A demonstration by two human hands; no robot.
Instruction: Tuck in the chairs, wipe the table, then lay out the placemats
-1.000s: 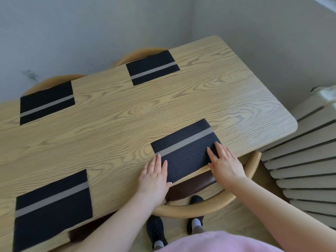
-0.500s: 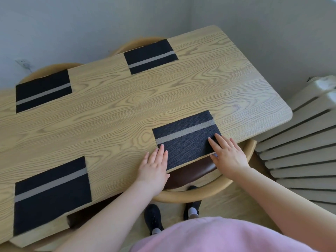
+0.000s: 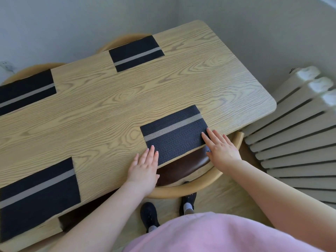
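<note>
— Start with the hands. What are they doing?

— The left hand (image 3: pixel 144 167) lies flat, palm down, fingers stretched out together, on the near edge of the light oak-grain rectangular table (image 3: pixel 127 99). Its fingertips touch the near-left corner of a dark navy herringbone placemat with one grey stripe (image 3: pixel 175 132). The right hand (image 3: pixel 221 147) is flat too, fingers slightly spread, pressing on that mat's near-right corner. Neither hand clutches anything — both simply press down.

— So the mat sits between them?

— Yes, between the two hands and just beyond the fingertips, along the table's near edge, its near-right corner poking slightly past the edge.

— How many placemats altogether?

— Four, all dark with a grey stripe. Besides that one: a near-left placemat (image 3: pixel 38 195) at the front edge, a far-left placemat (image 3: pixel 25 91) and a far-middle placemat (image 3: pixel 136 53), both at the far edge.

— And chairs?

— Three can be counted. A curved blond-wood chair with a dark brown seat (image 3: pixel 185 170) is tucked under the table right below the hands. Two rounded wooden chair backs show at the far side: one (image 3: pixel 125 40) behind the far-middle mat, another (image 3: pixel 34 69) behind the far-left mat.

— Anything else?

— A white ribbed radiator (image 3: pixel 298 135) to the right, and the person's two black shoes (image 3: pixel 149 215) on the floor.
</note>
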